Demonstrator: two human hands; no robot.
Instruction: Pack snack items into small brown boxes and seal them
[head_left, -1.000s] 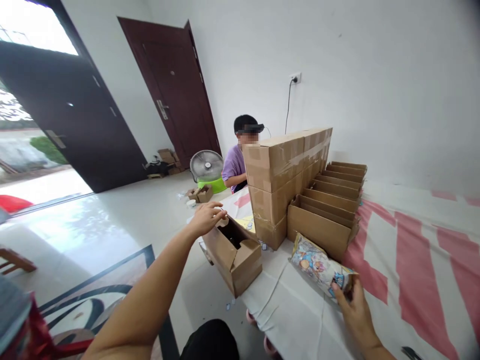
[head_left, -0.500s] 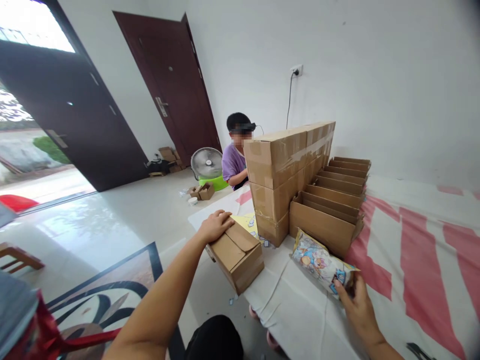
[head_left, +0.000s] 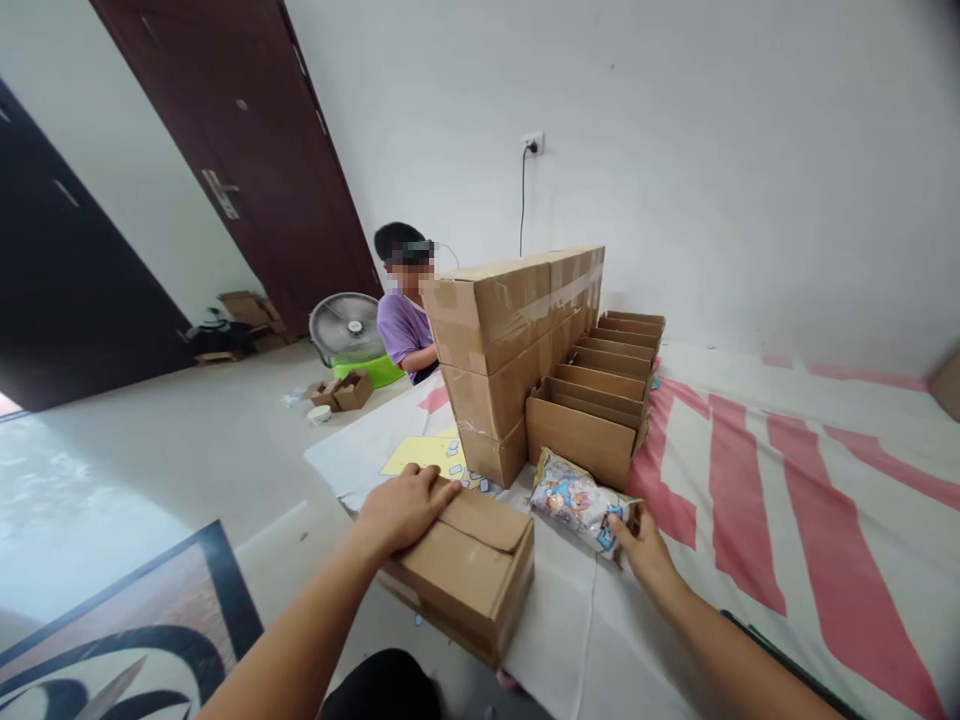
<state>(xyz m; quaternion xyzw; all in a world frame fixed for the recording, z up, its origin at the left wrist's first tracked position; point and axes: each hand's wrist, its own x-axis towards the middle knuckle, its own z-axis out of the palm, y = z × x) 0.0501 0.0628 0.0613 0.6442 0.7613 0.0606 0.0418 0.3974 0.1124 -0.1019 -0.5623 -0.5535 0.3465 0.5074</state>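
Observation:
My left hand (head_left: 409,510) lies over the top of a closed cardboard box (head_left: 472,570) at the near table edge, its fingers hooked toward the far side. The box's flap is folded down. Between the thumb and fingers of my right hand (head_left: 645,545) is the right end of a shiny, printed plastic packet (head_left: 574,500) with cartoon figures. The packet lies just in front of a row of open cardboard boxes (head_left: 581,435).
A stack of taped cartons (head_left: 491,380) stands mid-table. Behind it sits another person in a purple shirt (head_left: 401,325). A fan (head_left: 352,325) and small boxes (head_left: 352,390) are on the floor. A red-and-white cloth (head_left: 742,500) covers the table's right side.
My view has turned to the right. The closed box under my left hand has shifted nearer to me relative to the carton stack. My right hand keeps its hold on the packet.

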